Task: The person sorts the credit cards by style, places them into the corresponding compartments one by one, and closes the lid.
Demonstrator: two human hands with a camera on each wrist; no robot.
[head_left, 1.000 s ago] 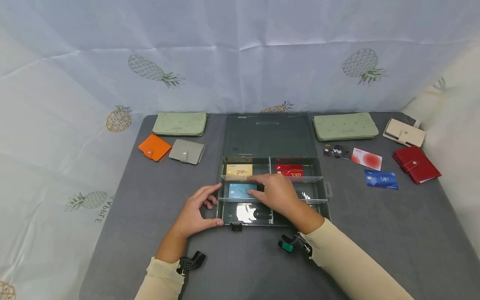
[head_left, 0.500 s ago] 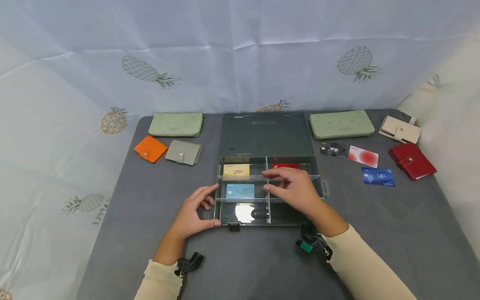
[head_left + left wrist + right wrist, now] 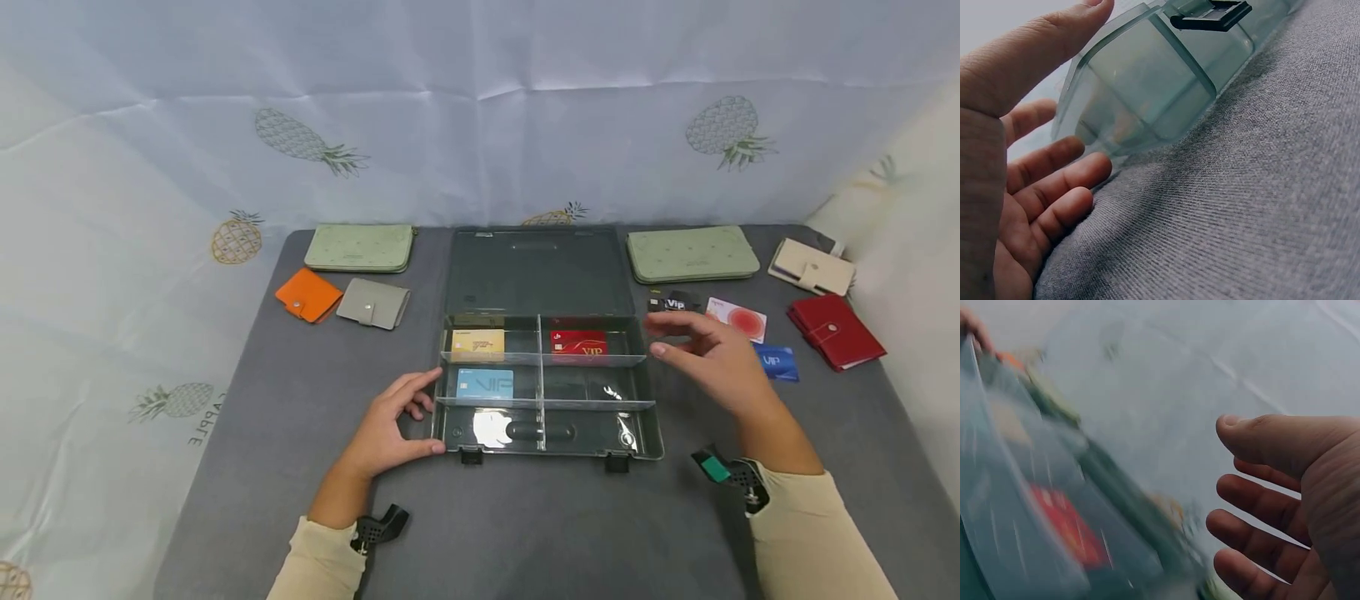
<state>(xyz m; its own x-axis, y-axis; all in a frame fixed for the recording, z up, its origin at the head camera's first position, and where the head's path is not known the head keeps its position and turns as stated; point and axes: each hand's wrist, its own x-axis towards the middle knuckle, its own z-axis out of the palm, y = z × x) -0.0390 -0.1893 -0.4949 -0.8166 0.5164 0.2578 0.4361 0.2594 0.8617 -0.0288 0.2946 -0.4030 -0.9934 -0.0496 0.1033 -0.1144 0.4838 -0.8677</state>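
Filling the box [image 3: 585, 432] with cards seems the step in hand; the yellow card [image 3: 477, 343] lies back-left, the red card [image 3: 579, 340] back-right, the pale blue card [image 3: 484, 383] middle-left; the left hand [image 3: 386, 429] rests on its left side, thumb and index finger spread wide; the right hand [image 3: 716, 358], fingers parted from the thumb around nothing, hovers by the loose black card [image 3: 672, 302], pink card [image 3: 738, 320] and dark blue card [image 3: 778, 363] on the counter [image 3: 540, 533]; the next move likely calls for pinching one by its edge; the right hand partly covers the black and dark blue ones; the right wrist view blurs the box.
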